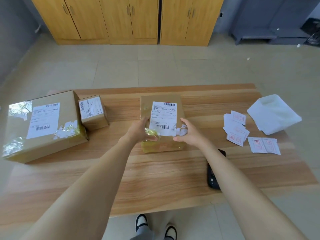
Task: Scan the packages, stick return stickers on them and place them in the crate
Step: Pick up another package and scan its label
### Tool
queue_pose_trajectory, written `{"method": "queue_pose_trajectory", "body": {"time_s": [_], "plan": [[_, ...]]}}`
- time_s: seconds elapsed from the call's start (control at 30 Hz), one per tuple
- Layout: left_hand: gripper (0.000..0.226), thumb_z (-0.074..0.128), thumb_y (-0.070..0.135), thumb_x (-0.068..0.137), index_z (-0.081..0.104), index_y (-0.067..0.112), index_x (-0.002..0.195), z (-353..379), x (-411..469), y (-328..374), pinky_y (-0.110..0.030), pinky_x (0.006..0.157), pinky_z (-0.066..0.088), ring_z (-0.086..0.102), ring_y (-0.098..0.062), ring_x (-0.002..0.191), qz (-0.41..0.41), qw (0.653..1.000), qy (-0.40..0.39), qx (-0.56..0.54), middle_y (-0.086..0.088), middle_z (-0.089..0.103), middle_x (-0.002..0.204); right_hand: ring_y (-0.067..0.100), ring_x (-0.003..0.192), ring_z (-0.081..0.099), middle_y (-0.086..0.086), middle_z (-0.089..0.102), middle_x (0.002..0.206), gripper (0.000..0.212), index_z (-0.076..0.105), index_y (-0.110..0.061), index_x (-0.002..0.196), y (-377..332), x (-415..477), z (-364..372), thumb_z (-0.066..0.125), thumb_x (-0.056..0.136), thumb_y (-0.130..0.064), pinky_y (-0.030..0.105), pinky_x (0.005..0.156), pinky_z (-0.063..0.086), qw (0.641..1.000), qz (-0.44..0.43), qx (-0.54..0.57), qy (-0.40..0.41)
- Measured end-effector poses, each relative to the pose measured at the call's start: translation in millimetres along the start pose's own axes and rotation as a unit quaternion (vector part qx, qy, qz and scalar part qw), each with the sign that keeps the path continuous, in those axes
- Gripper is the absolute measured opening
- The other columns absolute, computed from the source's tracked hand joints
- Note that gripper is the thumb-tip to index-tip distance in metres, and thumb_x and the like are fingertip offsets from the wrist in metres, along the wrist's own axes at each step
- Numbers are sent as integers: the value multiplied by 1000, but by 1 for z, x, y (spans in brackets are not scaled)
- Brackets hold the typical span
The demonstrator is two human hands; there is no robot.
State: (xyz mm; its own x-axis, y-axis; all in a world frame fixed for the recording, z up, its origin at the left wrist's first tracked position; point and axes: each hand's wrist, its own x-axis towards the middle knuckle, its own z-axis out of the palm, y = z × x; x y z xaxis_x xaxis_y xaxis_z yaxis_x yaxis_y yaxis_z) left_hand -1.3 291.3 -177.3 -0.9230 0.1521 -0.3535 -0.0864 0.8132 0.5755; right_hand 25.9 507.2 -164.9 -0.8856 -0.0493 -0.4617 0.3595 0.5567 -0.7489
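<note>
Head camera looks down on a wooden surface carrying three cardboard packages, each with one white shipping label on top: a large package at the left edge, a small package just beside its far right corner, and a middle package standing in the centre. Both hands are on that middle one; the left hand is clamped round its near left corner, fingers up the side and thumb along the taped front edge, while the right hand cups the near right corner with fingers curled over the top and thumb at the front edge. One black scanner lies on the surface, partly hidden under the right forearm. To the right sits a loose pile of return stickers with red print, too overlapped to count, and near it one sheet showing two red stamps. One folded white bag lies beyond them. Three wooden cabinets stand behind, and two shoes show below the surface edge
</note>
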Motion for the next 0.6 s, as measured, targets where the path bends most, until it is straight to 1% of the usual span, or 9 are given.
{"method": "queue_pose_trajectory", "body": {"time_s": [0.1, 0.17, 0.2, 0.27, 0.3, 0.37, 0.47, 0.53, 0.6], "plan": [[102, 87, 32, 62, 29, 17, 146, -1, -1, 3, -36, 99, 41, 49, -29, 122, -11, 1000, -16, 12, -8, 53, 134, 18, 137, 33, 1, 30, 152, 94, 13, -25, 151, 5, -5, -1, 75, 80, -28, 34, 107, 28, 1000, -8, -8, -10], [103, 87, 30, 63, 28, 18, 146, 1, -2, 4, -37, 100, 40, 48, -29, 122, -16, 1000, -13, 9, -8, 52, 135, 20, 140, 29, -2, 26, 154, 86, 13, -26, 151, 10, -10, -3, 64, 85, -46, 39, 109, 27, 1000, 0, 9, 10], [103, 87, 29, 63, 28, 18, 146, 1, -3, 4, -37, 100, 40, 48, -29, 122, -16, 1000, -11, 8, -8, 52, 135, 22, 140, 28, -1, 25, 155, 79, 15, -24, 151, 15, -13, -5, 55, 89, -52, 41, 110, 27, 999, 9, 22, 41], [103, 87, 28, 63, 28, 18, 145, 3, -6, 4, -38, 102, 40, 47, -28, 123, -16, 1000, -8, 2, -7, 52, 135, 24, 138, 34, 5, 32, 152, 65, 24, -19, 148, 30, -20, -11, 39, 95, -53, 42, 108, 30, 991, 29, 7, 133], [103, 87, 27, 62, 28, 18, 145, 4, -8, 3, -38, 102, 40, 48, -27, 123, -14, 1000, -5, -3, -7, 53, 134, 26, 135, 37, 8, 37, 149, 60, 29, -16, 146, 41, -24, -14, 37, 97, -50, 43, 107, 32, 983, 46, -25, 175], [103, 88, 25, 62, 28, 19, 145, 8, -13, 2, -36, 101, 40, 49, -25, 121, -8, 1000, 6, -14, -6, 54, 132, 31, 133, 36, 13, 37, 146, 60, 31, -13, 144, 69, -36, -20, 48, 94, -42, 44, 105, 34, 968, 106, -99, 205], [104, 88, 25, 61, 25, 21, 145, 13, -23, 1, -39, 102, 40, 50, -27, 118, -8, 999, 22, -22, -9, 53, 132, 38, 131, 34, 20, 30, 144, 86, 19, -12, 148, 108, -59, -21, 66, 82, -40, 45, 105, 36, 955, 228, -144, 124], [106, 88, 26, 62, 24, 20, 146, 17, -28, 1, -38, 100, 39, 50, -28, 116, -8, 999, 34, -16, -12, 51, 132, 39, 130, 35, 23, 25, 144, 101, 3, -12, 151, 125, -69, -14, 69, 80, -40, 44, 105, 36, 949, 266, -150, 71], [107, 88, 25, 62, 22, 20, 147, 21, -34, 2, -33, 95, 39, 50, -26, 113, -8, 999, 47, -20, -13, 50, 129, 41, 131, 33, 24, 19, 147, 107, -8, -12, 151, 135, -74, -5, 69, 82, -38, 43, 106, 34, 945, 275, -168, 56]]}}
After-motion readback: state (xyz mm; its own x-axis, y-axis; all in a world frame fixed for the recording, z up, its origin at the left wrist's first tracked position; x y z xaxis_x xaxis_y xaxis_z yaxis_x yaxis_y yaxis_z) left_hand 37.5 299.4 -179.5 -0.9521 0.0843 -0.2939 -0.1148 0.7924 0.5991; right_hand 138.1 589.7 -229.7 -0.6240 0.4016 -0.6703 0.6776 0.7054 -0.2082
